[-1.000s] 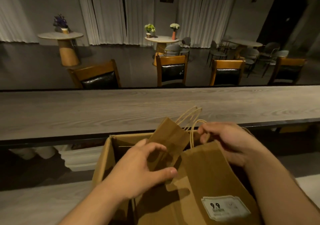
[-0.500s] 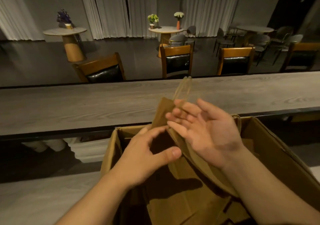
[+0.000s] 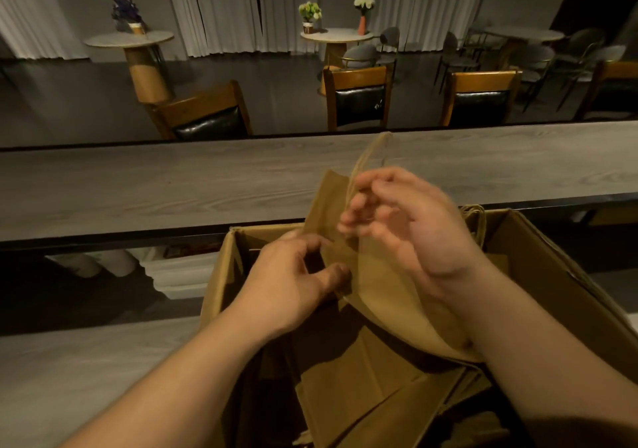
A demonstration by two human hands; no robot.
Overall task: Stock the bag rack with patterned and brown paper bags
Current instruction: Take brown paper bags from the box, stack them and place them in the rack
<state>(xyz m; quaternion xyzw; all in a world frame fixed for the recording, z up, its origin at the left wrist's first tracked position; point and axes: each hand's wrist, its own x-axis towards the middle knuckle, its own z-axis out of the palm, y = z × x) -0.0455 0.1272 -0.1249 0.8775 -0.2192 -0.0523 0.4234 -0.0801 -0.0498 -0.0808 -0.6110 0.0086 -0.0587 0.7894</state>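
Brown paper bag standing upright out of cardboard box, near edge of bench. More flat bags lying lower in the box.

Step in hand, judged: separating one bag from the stack and lifting it clear, ahead of carrying to rack. No rack showing in view; no patterned bags showing either.

Left hand reaching into box mouth, thumb and forefinger pinching lower edge of the upright bag; grip narrow, holding paper.

Right hand hovering at bag's top right, fingers loosely curled beside the twisted handles. Blurring here; cannot tell whether grip is closing on handles or only brushing them.

Bag sitting between both hands: left at its base edge, right at its top.

Next move, judged: needing firm hold on handles, then pulling straight up so neighbouring bags are not dragging along. Paper thin, likely creasing if squeezed.
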